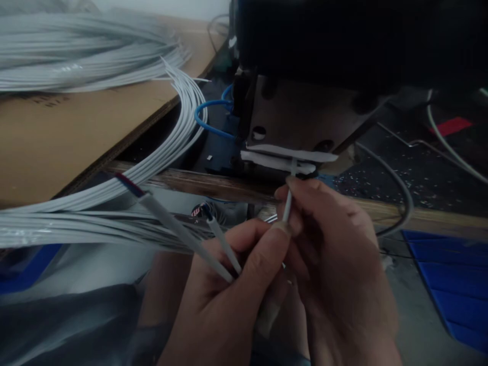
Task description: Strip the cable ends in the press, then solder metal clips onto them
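Observation:
My left hand is closed around several grey cables. Two cable ends stick out at its left: a longer one with dark red and blue inner wires bared, and a shorter one with dark wires at its tip. Between thumb and fingertips, my right hand pinches another thin grey cable, which the left thumb also presses lower down. That cable's far end reaches the gap between two pale strips at the front of a dark machine. What lies inside the gap is hidden.
Long bundles of grey cable curve in from the left over a cardboard sheet. A blue tube loops at the machine's side. Small scraps litter the dark bench, right, behind its wooden edge. A blue panel is lower right.

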Action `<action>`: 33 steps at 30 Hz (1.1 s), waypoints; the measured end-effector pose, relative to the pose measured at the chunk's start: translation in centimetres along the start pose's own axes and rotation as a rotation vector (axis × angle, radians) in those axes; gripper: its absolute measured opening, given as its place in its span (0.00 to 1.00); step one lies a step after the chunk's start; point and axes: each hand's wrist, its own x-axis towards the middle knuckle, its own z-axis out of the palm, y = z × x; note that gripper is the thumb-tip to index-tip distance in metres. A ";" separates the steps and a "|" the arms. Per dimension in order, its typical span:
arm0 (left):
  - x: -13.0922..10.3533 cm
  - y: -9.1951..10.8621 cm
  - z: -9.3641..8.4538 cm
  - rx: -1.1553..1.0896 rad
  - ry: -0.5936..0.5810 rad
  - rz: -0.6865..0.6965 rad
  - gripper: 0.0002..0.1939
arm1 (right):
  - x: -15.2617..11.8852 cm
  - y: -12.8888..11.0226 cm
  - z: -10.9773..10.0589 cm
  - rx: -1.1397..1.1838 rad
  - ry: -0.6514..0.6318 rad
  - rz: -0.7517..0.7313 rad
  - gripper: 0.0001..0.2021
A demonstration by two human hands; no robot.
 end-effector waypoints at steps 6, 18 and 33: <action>0.1 -0.1 0.0 -0.014 -0.004 0.001 0.13 | -0.3 -0.4 0.1 -0.086 0.042 0.001 0.11; 0.4 0.0 -0.2 0.054 -0.064 0.009 0.16 | 0.2 0.3 -0.2 -0.043 0.026 -0.058 0.11; -0.3 -2.3 -4.0 0.380 -0.060 0.023 0.29 | -2.5 2.8 -2.0 -0.170 -0.027 -0.165 0.17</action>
